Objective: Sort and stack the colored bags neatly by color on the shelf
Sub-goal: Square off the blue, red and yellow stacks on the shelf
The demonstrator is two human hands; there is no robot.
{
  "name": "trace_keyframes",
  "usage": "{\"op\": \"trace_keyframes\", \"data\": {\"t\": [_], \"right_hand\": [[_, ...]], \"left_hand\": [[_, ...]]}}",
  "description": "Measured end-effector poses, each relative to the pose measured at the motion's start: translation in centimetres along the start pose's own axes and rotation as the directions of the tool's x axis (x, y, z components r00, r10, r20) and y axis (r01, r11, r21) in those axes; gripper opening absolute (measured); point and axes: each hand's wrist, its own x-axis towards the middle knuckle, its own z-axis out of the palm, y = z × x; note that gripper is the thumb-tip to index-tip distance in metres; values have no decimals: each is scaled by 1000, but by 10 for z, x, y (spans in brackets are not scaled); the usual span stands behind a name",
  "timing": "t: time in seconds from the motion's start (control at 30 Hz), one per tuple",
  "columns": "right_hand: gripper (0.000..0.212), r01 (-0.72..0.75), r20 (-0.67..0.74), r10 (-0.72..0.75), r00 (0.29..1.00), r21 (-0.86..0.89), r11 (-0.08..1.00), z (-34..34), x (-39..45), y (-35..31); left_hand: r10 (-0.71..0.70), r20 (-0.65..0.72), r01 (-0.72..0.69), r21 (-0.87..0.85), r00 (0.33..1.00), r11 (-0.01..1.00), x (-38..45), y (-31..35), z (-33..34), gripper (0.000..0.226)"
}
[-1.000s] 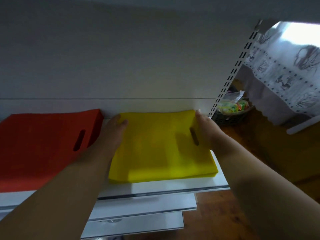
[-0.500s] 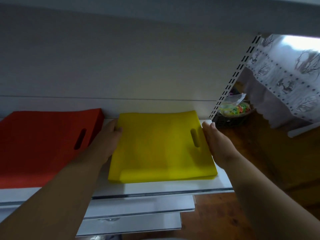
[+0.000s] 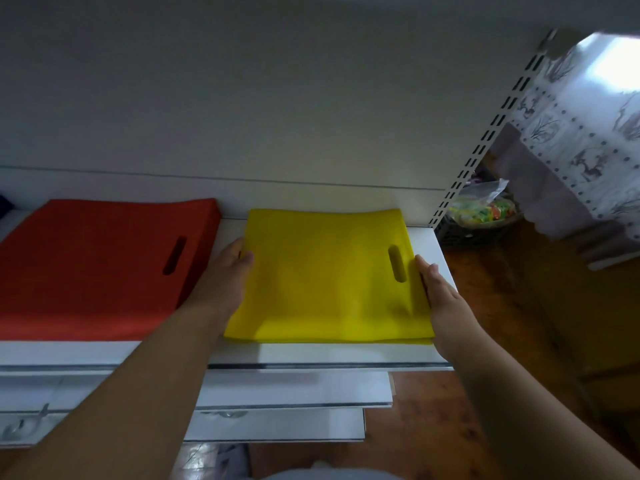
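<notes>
Shelf (image 3: 429, 244), white, top tier of a stepped unit, carrying two colour groups. Item one: red bag stack (image 3: 104, 268), thick pile with a slot handle near its right side, occupying the left part of the shelf and reaching from the back wall to near the front edge; its edges look even. Item two: yellow bag stack (image 3: 322, 275), thinner, with a slot handle near its right side, lying toward the right end of the shelf, just beside the red pile with a narrow strip of bare shelf between them at the back. Its top sheet bows slightly and its front edge shows a loose layer. Left hand (image 3: 225, 275): fingers pressed against the left edge of the yellow stack, thumb tip over the top sheet; whether it pinches the bags or only pushes cannot be told. Right hand (image 3: 440, 292): fingers straight, laid flat along the right edge, holding nothing. Both hands bracket the pile, apparently squaring it. A dark item at the far left edge of the shelf is too cropped to identify. Progress, as judged: red and yellow are separated and stacked; remaining work appears to be tidying the yellow pile, plus any bags out of view. Beyond the right end: slotted upright (image 3: 485, 133), basket of wrapped goods (image 3: 481, 216).
</notes>
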Motion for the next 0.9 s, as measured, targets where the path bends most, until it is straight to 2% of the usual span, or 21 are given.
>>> {"op": "trace_keyframes", "data": {"t": [0.1, 0.17, 0.23, 0.33, 0.4, 0.47, 0.5, 0.57, 0.63, 0.73, 0.8, 0.9], "right_hand": [[50, -6, 9, 5, 1000, 57, 998, 3, -5, -4], [53, 16, 15, -16, 1000, 26, 1000, 0, -6, -3], [59, 59, 23, -58, 998, -76, 995, 0, -9, -3], [55, 147, 67, -133, 989, -309, 939, 1, -12, -11], [59, 198, 125, -154, 980, -611, 766, -1, -8, -18], [64, 220, 172, -141, 975, -838, 499, 3, -3, -31], [66, 225, 180, -150, 972, -895, 386, 8, 0, -37], [66, 280, 230, -218, 949, -931, 235, 26, 6, -46], [65, 365, 321, -253, 913, -918, 154, 51, 14, -47], [64, 463, 439, -228, 869, -884, 66, 91, 28, -40], [64, 491, 471, -240, 849, -871, 24, 113, 38, -36], [64, 478, 471, -186, 862, -878, -5, 128, 47, -25]], "left_hand": [[-23, -4, 23, 8, 1000, 1000, 2, 2, 1, 48], [-32, -10, 32, 18, 999, 999, 3, 1, 1, 49], [-35, 5, 34, 34, 999, 999, 2, 0, 2, 51], [-24, 5, 24, 53, 1000, 998, 2, -2, 2, 52], [-13, 10, 12, 96, 1000, 995, 2, -2, 2, 52], [-4, 5, 3, 129, 1000, 992, 3, -2, 1, 53], [-1, 3, 1, 150, 1000, 989, 4, -3, 1, 53], [2, 8, -4, 196, 1000, 981, 6, -5, 1, 54], [1, 4, -2, 243, 1000, 970, 7, -6, 2, 54], [26, 5, -26, 358, 1000, 933, 6, -6, 7, 55], [46, 21, -50, 407, 999, 912, 5, -4, 10, 55], [66, 44, -79, 496, 997, 865, 5, -2, 11, 56]]}}
